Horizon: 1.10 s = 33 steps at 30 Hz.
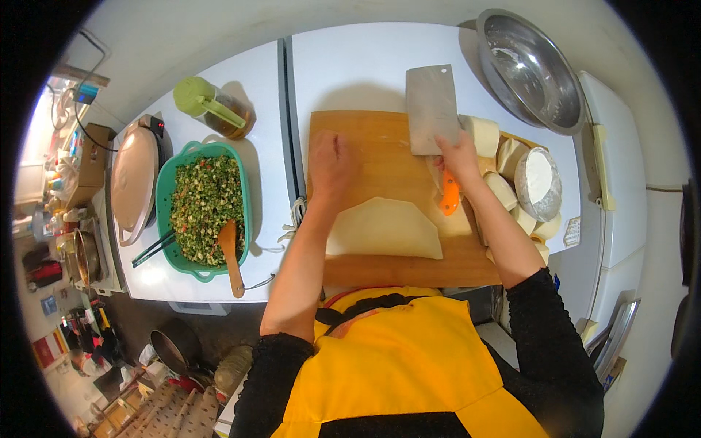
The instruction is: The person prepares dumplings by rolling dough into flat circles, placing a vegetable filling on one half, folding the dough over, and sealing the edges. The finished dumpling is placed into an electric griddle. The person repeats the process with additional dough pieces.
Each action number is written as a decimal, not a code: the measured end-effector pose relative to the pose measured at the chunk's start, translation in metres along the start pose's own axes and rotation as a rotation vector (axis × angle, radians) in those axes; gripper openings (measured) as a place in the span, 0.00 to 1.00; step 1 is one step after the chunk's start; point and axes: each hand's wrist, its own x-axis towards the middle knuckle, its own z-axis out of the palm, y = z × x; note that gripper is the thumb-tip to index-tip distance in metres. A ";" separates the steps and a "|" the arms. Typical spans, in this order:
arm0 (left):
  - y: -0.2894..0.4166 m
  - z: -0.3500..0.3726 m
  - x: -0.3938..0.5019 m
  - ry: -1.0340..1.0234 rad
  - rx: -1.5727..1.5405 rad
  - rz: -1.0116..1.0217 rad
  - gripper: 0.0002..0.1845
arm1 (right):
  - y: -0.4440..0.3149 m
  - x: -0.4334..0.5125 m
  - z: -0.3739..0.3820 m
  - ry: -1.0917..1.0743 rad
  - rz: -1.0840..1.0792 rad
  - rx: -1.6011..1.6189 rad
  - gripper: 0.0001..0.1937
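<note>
My right hand (459,159) grips a cleaver near where its broad steel blade (431,109) meets the orange handle (449,196). The blade points away from me above the right part of a wooden board (378,159). Over the board's left side is my left hand (332,164), blurred, with its fingers curled; whether anything is inside it is hidden. A pale, flat sheet of dough (383,230) with straight-cut edges lies on the board's near half, below both hands. Thick dough pieces (482,136) sit to the right of the cleaver, partly behind my right forearm.
Among the dough pieces stands a bowl of white flour (539,174). A large steel basin (531,71) leans at the back right. Left are a green tub of chopped filling (205,208) with a wooden spatula (231,257), an oil jug (216,109) and a round electric griddle (134,180).
</note>
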 end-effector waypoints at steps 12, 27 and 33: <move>-0.029 0.004 -0.004 0.234 0.023 0.240 0.09 | -0.006 0.008 0.031 -0.103 -0.192 -0.032 0.14; -0.008 -0.028 -0.002 0.027 -0.798 -0.501 0.14 | -0.067 -0.008 0.088 -0.387 -0.060 -0.056 0.15; 0.026 -0.028 -0.012 -0.128 -1.014 -0.619 0.15 | -0.070 -0.048 0.066 -0.308 -0.067 0.129 0.12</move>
